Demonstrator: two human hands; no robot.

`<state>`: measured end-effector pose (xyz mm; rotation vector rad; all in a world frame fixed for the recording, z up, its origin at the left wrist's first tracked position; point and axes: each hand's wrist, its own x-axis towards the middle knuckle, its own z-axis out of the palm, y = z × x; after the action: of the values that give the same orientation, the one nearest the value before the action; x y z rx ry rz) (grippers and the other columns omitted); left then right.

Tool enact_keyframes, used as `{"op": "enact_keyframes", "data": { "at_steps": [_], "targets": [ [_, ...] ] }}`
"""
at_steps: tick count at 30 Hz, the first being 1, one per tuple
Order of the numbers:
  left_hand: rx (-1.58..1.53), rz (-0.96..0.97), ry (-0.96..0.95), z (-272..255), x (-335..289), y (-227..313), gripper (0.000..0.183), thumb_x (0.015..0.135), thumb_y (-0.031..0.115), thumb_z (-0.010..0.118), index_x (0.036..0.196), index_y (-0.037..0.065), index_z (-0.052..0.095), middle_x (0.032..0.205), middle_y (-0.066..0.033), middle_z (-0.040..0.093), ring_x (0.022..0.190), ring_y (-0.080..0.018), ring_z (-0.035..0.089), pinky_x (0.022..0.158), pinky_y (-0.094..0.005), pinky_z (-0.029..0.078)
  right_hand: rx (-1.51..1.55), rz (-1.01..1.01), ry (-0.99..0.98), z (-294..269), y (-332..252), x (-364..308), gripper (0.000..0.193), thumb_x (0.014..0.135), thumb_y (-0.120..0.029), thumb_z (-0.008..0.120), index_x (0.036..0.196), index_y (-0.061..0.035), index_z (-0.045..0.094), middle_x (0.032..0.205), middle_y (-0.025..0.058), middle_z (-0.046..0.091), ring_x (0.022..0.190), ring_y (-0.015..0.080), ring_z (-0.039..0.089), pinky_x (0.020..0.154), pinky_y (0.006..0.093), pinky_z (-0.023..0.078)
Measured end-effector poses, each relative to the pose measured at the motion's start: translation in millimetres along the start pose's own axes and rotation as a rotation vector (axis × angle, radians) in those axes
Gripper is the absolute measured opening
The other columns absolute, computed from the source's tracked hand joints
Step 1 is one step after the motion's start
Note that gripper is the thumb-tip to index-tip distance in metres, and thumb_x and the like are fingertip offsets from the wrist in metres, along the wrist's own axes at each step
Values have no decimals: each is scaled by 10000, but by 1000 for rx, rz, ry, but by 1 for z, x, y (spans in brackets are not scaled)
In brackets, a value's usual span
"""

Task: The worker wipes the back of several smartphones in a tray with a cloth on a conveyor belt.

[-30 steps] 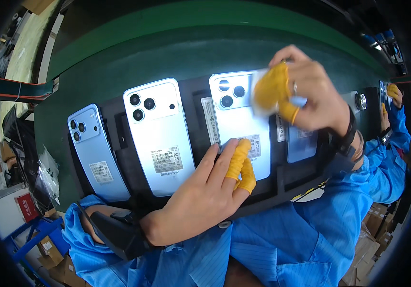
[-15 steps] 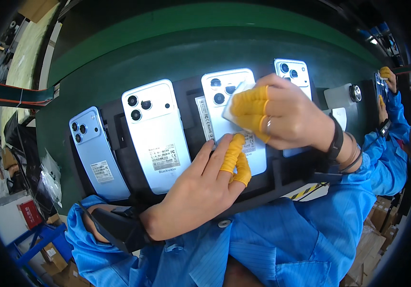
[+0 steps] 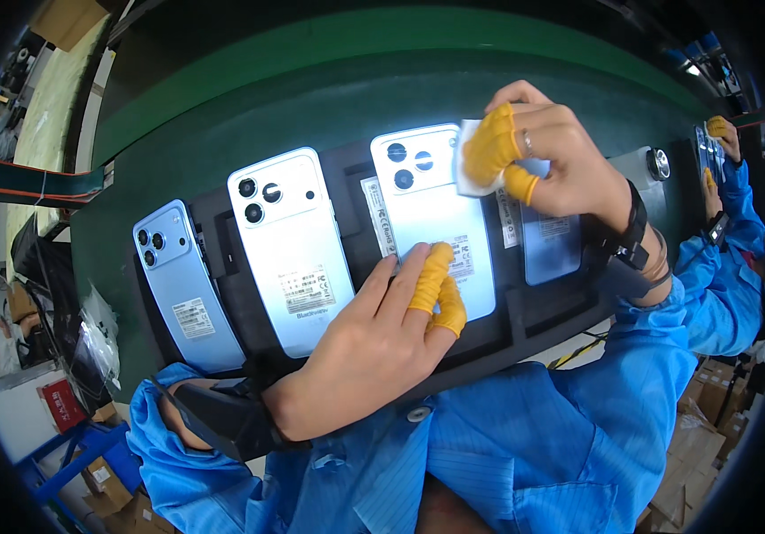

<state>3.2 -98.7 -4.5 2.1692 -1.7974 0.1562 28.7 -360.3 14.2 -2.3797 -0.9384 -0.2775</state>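
Observation:
My left hand (image 3: pixel 387 334) lies on the lower part of a pale blue phone (image 3: pixel 436 209), fingers stretched out, with yellow finger cots on some of them. Closed around a folded white wiping cloth (image 3: pixel 475 190), my right hand (image 3: pixel 565 147) is at that phone's upper right corner, beside the camera block. Yellow cots cover several of its fingers too. To the left, a whitish phone (image 3: pixel 284 245) and a bluer phone (image 3: pixel 178 280) lie back up, with labels on their backs. My right hand partly hides another blue phone (image 3: pixel 550 254) on the right.
The phones sit in a black foam tray (image 3: pixel 509 307) on a green bench (image 3: pixel 311 98). A white bottle with a metal top (image 3: pixel 658 164) stands beyond my right wrist. At the far right, a co-worker's hands (image 3: pixel 723 133) hold a phone. Clear plastic bags (image 3: pixel 97 329) hang at left.
My right hand has moved up and to the right with the cloth, from the middle of the phone to its upper right corner, uncovering its back. My left hand stays nearly in place.

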Motion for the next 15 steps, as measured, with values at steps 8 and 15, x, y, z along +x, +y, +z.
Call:
{"op": "enact_keyframes", "data": {
  "at_steps": [8,15],
  "targets": [
    [40,1,-35,-2,0,-1,217,696,84,624,898,8,622,1062,-247,590,1072,-329,556,911,-386,462,-214,80,147,14,-7,-9,148,679,-20,691,822,-8,655,771,129,637,701,292,597,681,370,488],
    [92,17,-122,-3,-1,0,225,775,124,604,982,39,595,991,-226,626,1143,-337,523,955,-399,419,-39,200,-163,2,-46,-20,141,704,28,643,844,15,657,766,138,637,681,299,596,679,334,488]
  ]
}}
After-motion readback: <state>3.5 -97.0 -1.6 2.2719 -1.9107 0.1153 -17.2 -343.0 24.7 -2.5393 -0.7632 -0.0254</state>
